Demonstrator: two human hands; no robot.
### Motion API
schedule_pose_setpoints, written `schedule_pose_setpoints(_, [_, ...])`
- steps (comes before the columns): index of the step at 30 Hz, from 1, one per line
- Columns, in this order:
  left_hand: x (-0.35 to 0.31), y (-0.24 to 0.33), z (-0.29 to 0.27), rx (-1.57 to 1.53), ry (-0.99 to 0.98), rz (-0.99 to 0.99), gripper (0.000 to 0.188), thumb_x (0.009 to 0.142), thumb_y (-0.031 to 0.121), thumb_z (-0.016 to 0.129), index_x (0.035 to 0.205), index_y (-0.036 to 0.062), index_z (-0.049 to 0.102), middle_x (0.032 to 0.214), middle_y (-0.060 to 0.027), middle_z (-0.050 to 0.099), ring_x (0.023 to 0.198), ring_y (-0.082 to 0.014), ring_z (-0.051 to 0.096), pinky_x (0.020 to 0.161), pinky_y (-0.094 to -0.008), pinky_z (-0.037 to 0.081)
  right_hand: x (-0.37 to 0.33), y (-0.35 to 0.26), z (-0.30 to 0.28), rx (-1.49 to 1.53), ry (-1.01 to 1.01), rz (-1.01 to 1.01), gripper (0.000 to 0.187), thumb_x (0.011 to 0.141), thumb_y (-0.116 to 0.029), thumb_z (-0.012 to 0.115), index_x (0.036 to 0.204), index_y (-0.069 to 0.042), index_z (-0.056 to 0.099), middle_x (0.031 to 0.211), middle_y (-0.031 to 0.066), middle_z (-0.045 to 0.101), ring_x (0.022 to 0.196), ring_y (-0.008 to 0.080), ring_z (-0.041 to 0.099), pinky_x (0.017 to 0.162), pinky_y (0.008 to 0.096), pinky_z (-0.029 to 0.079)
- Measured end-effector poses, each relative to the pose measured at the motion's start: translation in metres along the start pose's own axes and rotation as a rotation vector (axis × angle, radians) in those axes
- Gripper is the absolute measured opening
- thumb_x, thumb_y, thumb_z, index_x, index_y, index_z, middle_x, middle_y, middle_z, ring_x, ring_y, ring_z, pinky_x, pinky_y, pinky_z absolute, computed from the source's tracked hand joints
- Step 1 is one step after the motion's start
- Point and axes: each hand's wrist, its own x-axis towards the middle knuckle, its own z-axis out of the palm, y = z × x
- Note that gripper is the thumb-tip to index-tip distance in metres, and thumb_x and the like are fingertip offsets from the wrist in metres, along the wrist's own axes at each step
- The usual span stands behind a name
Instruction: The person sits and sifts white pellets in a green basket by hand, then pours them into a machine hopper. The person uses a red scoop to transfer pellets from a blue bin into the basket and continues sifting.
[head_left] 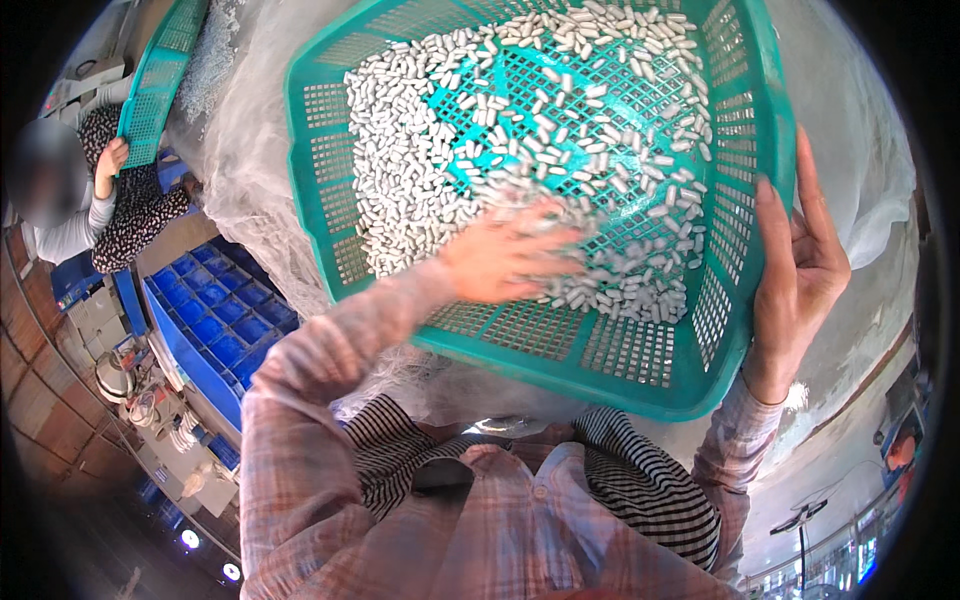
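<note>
A large teal plastic basket (pixel 600 388) with slotted walls and a mesh bottom fills the upper middle of the view, slightly tilted. Many small white capsule-shaped pieces (pixel 400 150) lie in it, thickest along the left side and thinner in the centre, where the mesh shows. My left hand (pixel 515 255) reaches over the near wall, fingers spread among the pieces and partly blurred by motion. It shows no grip on any of them. At the right rim, my right hand (pixel 790 290) holds the basket, thumb at the rim and fingers along its outer side.
Clear plastic sheeting (pixel 265 110) lies under and around the basket. Left of me stands a blue compartment tray (pixel 215 310). At the far left, a seated person's hand (pixel 112 160) holds another teal basket (pixel 160 95). Cluttered gear (pixel 120 380) sits below that.
</note>
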Motion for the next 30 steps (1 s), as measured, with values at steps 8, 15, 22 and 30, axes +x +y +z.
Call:
schedule_pose_setpoints(8, [0.082, -0.048, -0.015, 0.116, 0.621, -0.665, 0.064, 0.092, 0.045, 0.049, 0.148, 0.0214, 0.03, 0.156, -0.0121, 0.019, 0.143, -0.0391, 0.012, 0.11, -0.0614, 0.011, -0.005, 0.001, -0.003, -0.048, -0.033, 0.085, 0.045, 0.089, -0.002, 0.061, 0.133, 0.002, 0.051, 0.115, 0.0133, 0.064, 0.094, 0.0109, 0.061, 0.086, 0.022, 0.046])
schedule_pose_setpoints(15, [0.053, -0.027, -0.013, 0.029, 0.368, -0.215, 0.068, 0.088, 0.046, 0.054, 0.147, 0.0215, 0.033, 0.156, -0.0069, 0.021, 0.143, -0.0381, 0.011, 0.111, -0.0612, 0.005, 0.055, -0.002, 0.01, -0.133, -0.134, -0.201, 0.041, 0.085, -0.003, 0.059, 0.124, 0.007, 0.054, 0.104, 0.0126, 0.068, 0.085, 0.0129, 0.061, 0.078, 0.0242, 0.048])
schedule_pose_setpoints(22, [-0.063, -0.09, 0.024, -0.045, 0.513, -0.86, 0.074, 0.09, 0.05, 0.052, 0.15, 0.016, 0.025, 0.157, -0.0133, 0.015, 0.143, -0.0394, 0.006, 0.11, -0.0614, -0.001, 0.003, 0.033, 0.001, 0.143, -0.113, 0.036, 0.044, 0.092, 0.0, 0.057, 0.134, 0.005, 0.047, 0.113, 0.0083, 0.064, 0.092, 0.0069, 0.058, 0.082, 0.0195, 0.046])
schedule_pose_setpoints(30, [0.162, -0.023, -0.036, 0.01, 0.719, -0.389, 0.069, 0.085, 0.04, 0.06, 0.139, 0.0033, 0.039, 0.146, -0.0246, 0.033, 0.138, -0.0412, 0.026, 0.113, -0.0547, 0.017, 0.008, 0.03, 0.002, 0.119, -0.04, 0.006, 0.043, 0.091, 0.0, 0.059, 0.133, 0.004, 0.049, 0.111, 0.0074, 0.064, 0.091, 0.0056, 0.058, 0.081, 0.0185, 0.046])
